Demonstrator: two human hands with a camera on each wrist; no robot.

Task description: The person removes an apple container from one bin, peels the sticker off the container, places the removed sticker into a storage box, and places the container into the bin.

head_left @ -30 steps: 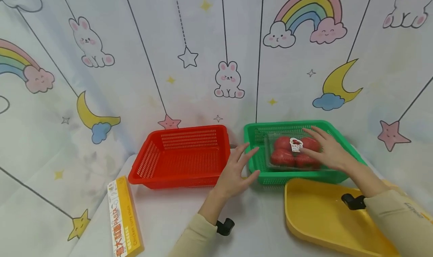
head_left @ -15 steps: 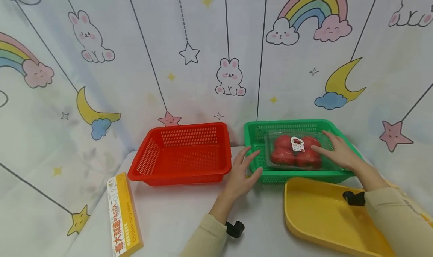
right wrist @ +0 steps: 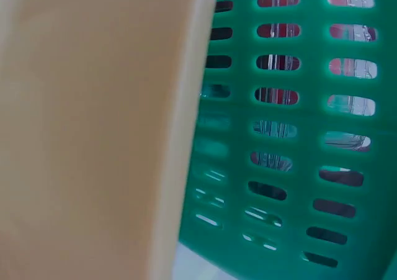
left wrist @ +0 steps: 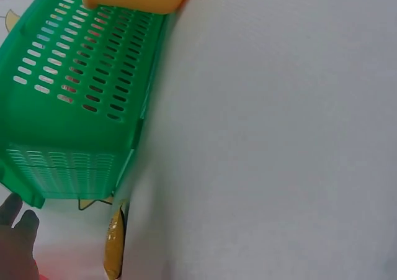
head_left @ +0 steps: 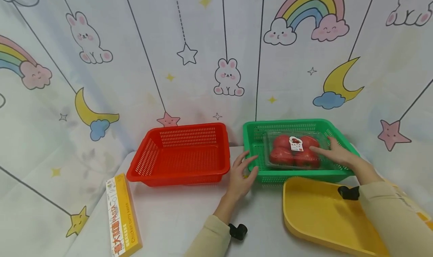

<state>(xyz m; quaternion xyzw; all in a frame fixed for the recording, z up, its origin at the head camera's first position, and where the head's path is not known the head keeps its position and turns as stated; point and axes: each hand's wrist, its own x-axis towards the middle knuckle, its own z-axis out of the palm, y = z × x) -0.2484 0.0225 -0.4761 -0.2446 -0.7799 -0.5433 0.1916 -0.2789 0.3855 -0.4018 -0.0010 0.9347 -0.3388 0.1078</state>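
A clear plastic box of red round fruit [head_left: 282, 156] with a white label lies in the green basket [head_left: 301, 175]. My right hand [head_left: 339, 153] is at the box's right end, its thumb over the lid and its fingers reaching down by the basket's right side. My left hand [head_left: 238, 180] is beside the basket's left wall, with spread fingers near the rim. In the left wrist view, fingertips [left wrist: 25, 224] show close to a corner of the green basket [left wrist: 68, 118]. The right wrist view shows the slotted basket wall [right wrist: 304, 168]; the right hand is hidden there.
A red basket [head_left: 189, 161] stands to the left. A yellow tray [head_left: 328, 215] lies in front of the green basket, under my right forearm. A pasta box [head_left: 125, 215] is at the far left. A small yellow packet [left wrist: 115, 243] lies near the green basket.
My right hand has come down from above the fruit box to its right end. My left hand has shifted slightly right, nearer the green basket. The fruit box stays in the basket.
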